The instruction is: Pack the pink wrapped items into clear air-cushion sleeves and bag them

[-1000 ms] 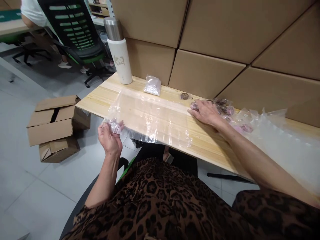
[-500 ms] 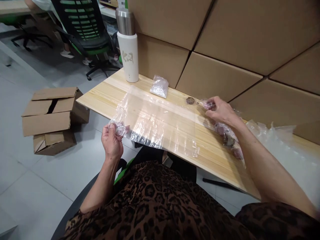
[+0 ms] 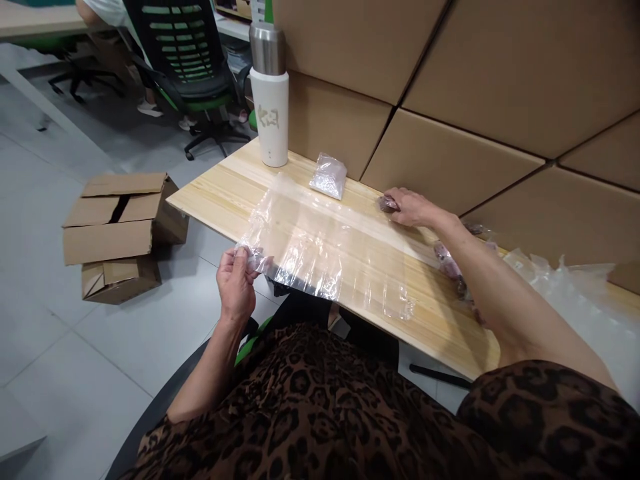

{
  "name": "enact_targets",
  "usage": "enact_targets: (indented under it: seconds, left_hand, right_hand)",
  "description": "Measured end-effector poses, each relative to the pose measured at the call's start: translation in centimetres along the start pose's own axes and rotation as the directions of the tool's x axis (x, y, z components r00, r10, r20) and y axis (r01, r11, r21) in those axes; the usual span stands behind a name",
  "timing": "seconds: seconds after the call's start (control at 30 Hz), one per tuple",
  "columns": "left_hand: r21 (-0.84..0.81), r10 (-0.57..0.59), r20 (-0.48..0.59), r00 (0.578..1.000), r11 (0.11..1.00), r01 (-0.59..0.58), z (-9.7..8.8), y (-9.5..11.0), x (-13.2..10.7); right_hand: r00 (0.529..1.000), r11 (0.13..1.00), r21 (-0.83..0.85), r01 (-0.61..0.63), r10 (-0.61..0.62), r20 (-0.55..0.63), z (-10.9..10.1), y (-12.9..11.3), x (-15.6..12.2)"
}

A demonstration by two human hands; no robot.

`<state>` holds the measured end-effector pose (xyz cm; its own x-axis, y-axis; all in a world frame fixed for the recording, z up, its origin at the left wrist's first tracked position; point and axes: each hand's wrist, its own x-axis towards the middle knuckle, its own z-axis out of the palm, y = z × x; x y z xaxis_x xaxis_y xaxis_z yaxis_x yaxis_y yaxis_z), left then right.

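Observation:
My left hand is closed at the table's front edge, pinching one end of a clear plastic bag. A small pinkish-grey bit shows through the plastic beside its thumb. The bag lies wide and flat across the table, its near side over the front edge. Toward the back, my right hand has its fingers around a small dark brown packet that rests on the tabletop. Several small pink and dark wrapped packets lie by my right forearm, which partly hides them.
A wooden table carries a white bottle with a steel cap, a shiny folded packet and clear plastic bags at right. Stacked cardboard boxes wall the back. Open cartons sit on the floor. A person sits beyond a chair.
My right hand has moved left along the table from a pink wrapped piece to the dark brown packet. My left hand keeps its pinch on the bag. The whole view has shifted slightly.

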<state>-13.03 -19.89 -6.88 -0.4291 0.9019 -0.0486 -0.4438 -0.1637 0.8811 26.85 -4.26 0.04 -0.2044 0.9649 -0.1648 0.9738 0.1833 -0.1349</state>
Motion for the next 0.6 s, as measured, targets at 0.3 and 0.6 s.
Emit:
enact_targets:
  seconds: [0.3,0.6]
  left_hand:
    - [0.338,0.248,0.112,0.962,0.901,-0.272,0.5,0.5,-1.0]
    - [0.199,-0.109,0.679,0.726,0.979,-0.040,6.4,2.1,-7.3]
  right_hand:
    - [0.944,0.994,0.089,-0.060,0.086,-0.319,-2.6,0.3,-6.8]
    - [0.784,0.851,0.089,0.517,-0.429,-0.448,-0.6,-10.2,-15.8]
